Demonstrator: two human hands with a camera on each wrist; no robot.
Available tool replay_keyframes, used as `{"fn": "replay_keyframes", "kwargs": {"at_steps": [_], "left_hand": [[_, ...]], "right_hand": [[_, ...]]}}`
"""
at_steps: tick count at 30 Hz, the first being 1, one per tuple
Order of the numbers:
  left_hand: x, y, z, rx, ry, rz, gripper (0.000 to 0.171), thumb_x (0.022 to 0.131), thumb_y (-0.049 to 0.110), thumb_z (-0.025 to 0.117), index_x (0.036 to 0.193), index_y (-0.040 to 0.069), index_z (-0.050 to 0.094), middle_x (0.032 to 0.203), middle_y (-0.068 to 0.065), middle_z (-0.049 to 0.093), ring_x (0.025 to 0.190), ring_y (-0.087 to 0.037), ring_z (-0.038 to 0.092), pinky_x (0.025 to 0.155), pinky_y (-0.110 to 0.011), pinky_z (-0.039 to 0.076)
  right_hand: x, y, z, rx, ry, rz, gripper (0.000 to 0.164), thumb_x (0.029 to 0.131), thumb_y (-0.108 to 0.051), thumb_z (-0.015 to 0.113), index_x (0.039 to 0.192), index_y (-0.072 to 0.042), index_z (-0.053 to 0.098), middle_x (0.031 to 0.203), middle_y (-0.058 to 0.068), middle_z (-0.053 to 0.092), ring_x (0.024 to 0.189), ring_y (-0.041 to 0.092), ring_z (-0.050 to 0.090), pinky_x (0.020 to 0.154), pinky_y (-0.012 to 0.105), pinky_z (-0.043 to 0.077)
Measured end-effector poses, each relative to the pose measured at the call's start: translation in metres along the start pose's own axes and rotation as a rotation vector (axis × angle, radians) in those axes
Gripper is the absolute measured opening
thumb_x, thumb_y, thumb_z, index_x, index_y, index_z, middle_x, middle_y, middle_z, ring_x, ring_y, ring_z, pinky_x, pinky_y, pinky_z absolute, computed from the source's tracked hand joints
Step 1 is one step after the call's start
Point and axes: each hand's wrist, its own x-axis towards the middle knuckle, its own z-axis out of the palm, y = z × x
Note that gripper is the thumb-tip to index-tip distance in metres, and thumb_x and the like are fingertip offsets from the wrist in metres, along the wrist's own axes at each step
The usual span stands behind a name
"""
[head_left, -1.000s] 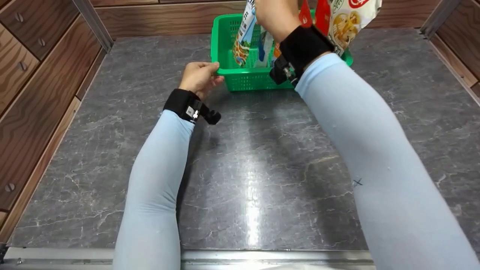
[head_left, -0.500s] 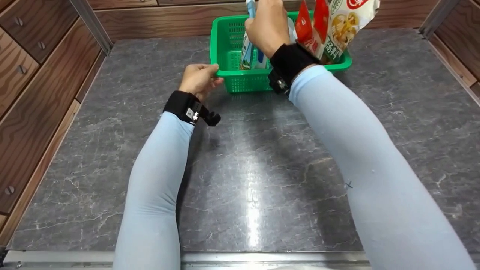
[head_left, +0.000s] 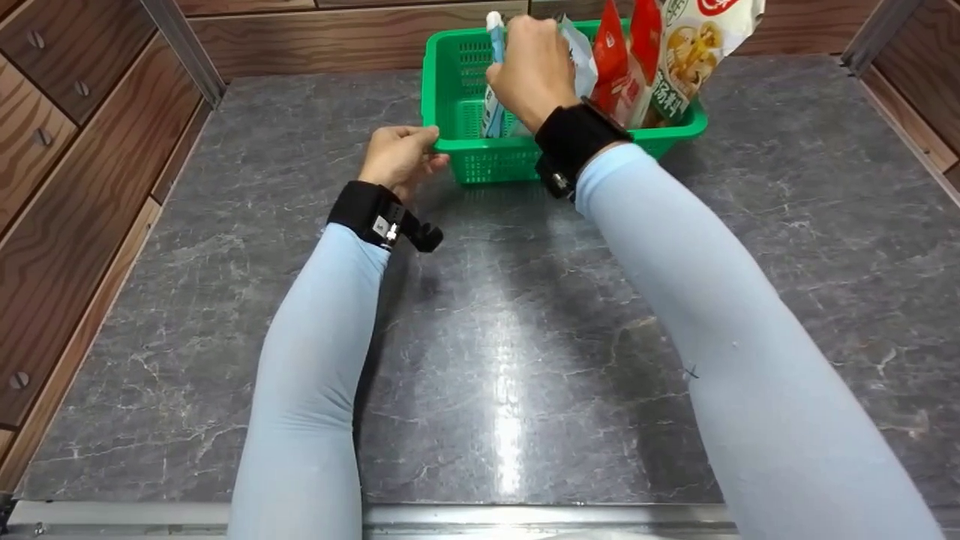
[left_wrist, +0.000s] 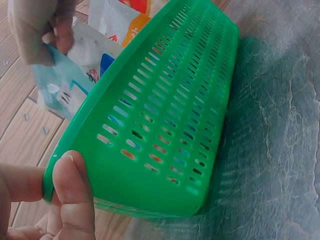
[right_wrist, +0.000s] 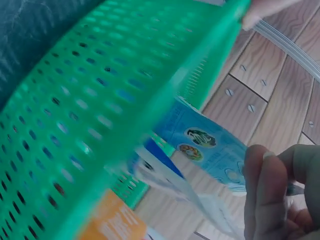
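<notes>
A green plastic basket [head_left: 495,163] stands at the back of the table. My left hand [head_left: 400,159] pinches its rim at the near left corner, with the thumb [left_wrist: 74,180] on the outer side in the left wrist view. My right hand [head_left: 536,71] is over the basket, pinching the top of a light-blue food packet [right_wrist: 205,142]. In the head view this packet stands nearly upright inside the basket, seen almost edge-on and partly hidden by the hand. Beside it in the right wrist view are a clear-and-blue bag [right_wrist: 167,165] and an orange packet [right_wrist: 112,220].
Red-topped packets [head_left: 611,64] and a tall white food pouch [head_left: 694,52] stand in the basket's right part, the pouch rising above the rim. Wood-patterned panels [head_left: 360,37] border the grey marbled table [head_left: 480,337]. A metal rail [head_left: 555,514] runs along its front edge.
My right hand has come nearer and slightly left, bringing the light-blue packet from a tilted pose to nearly upright inside the basket. The left hand and basket have stayed in place.
</notes>
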Motion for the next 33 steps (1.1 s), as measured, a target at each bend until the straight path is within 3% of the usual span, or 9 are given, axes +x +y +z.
{"fn": "replay_keyframes", "kwargs": {"at_steps": [4,8,12,17,21,26,29,31,33], "left_hand": [[0.000,-0.001,0.001,-0.005,-0.005,0.002,0.023,0.088,0.012,0.059,0.105,-0.004,0.061,0.082,-0.013,0.060,0.055,-0.015,0.058,0.053,-0.023,0.050],[-0.001,-0.001,-0.001,-0.006,-0.002,0.006,0.023,0.088,0.012,0.059,0.105,-0.004,0.061,0.085,-0.014,0.060,0.055,-0.015,0.058,0.055,-0.023,0.050],[-0.001,-0.001,-0.001,-0.019,-0.001,0.010,0.023,0.088,0.011,0.060,0.104,-0.004,0.061,0.085,-0.014,0.059,0.055,-0.016,0.058,0.056,-0.024,0.051],[-0.001,-0.001,-0.001,-0.022,-0.017,0.005,0.024,0.088,0.013,0.060,0.105,-0.004,0.060,0.084,-0.014,0.060,0.055,-0.017,0.058,0.056,-0.025,0.051],[-0.003,-0.004,-0.001,0.060,-0.032,0.014,0.029,0.089,0.020,0.060,0.109,-0.001,0.059,0.084,-0.014,0.060,0.058,-0.018,0.059,0.058,-0.026,0.053],[-0.019,-0.001,-0.004,0.191,-0.027,-0.007,0.033,0.089,0.026,0.059,0.114,0.005,0.056,0.091,-0.010,0.055,0.068,-0.018,0.059,0.062,-0.028,0.053],[-0.033,0.005,-0.006,0.278,-0.009,-0.008,0.033,0.089,0.027,0.058,0.115,0.008,0.054,0.099,-0.008,0.053,0.076,-0.018,0.058,0.067,-0.029,0.052],[-0.044,0.009,-0.007,0.348,-0.001,0.046,0.031,0.090,0.027,0.057,0.114,0.008,0.053,0.101,-0.007,0.053,0.078,-0.018,0.056,0.068,-0.029,0.051],[-0.055,0.009,-0.006,0.427,-0.011,0.143,0.027,0.090,0.026,0.058,0.110,0.008,0.054,0.097,-0.006,0.054,0.079,-0.019,0.056,0.065,-0.028,0.050]], "right_hand": [[0.000,0.004,0.005,-0.016,-0.021,0.020,0.036,0.089,-0.018,0.047,0.123,-0.007,0.053,0.084,0.011,0.058,0.071,0.021,0.055,0.051,0.027,0.038],[0.002,0.005,0.005,-0.016,-0.044,0.043,0.043,0.090,-0.019,0.046,0.130,-0.004,0.044,0.096,0.013,0.060,0.081,0.023,0.060,0.063,0.029,0.049],[0.002,0.004,0.005,-0.022,-0.064,0.045,0.048,0.091,-0.020,0.044,0.134,-0.002,0.033,0.101,0.015,0.059,0.087,0.026,0.061,0.069,0.033,0.052],[-0.003,0.007,0.001,0.003,-0.066,0.002,0.051,0.093,-0.022,0.042,0.138,-0.004,0.027,0.086,0.010,0.054,0.071,0.022,0.056,0.055,0.028,0.043],[-0.015,0.012,-0.007,0.036,-0.083,-0.081,0.044,0.094,-0.027,0.042,0.131,-0.005,0.034,0.075,0.003,0.043,0.062,0.018,0.045,0.054,0.027,0.031],[-0.042,0.021,-0.030,0.026,-0.118,-0.238,0.035,0.093,-0.032,0.045,0.119,-0.008,0.045,0.080,0.005,0.055,0.067,0.018,0.050,0.058,0.027,0.038],[-0.061,0.032,-0.047,-0.022,-0.078,-0.430,0.028,0.092,-0.030,0.049,0.108,-0.007,0.052,0.086,0.007,0.062,0.071,0.019,0.056,0.061,0.031,0.045],[-0.073,0.042,-0.057,-0.065,-0.033,-0.594,0.025,0.092,-0.028,0.051,0.099,-0.005,0.055,0.085,0.009,0.062,0.069,0.020,0.056,0.059,0.033,0.047],[-0.085,0.053,-0.066,-0.108,0.009,-0.736,0.024,0.091,-0.027,0.055,0.094,-0.003,0.057,0.080,0.009,0.061,0.062,0.021,0.054,0.052,0.033,0.045]]}}
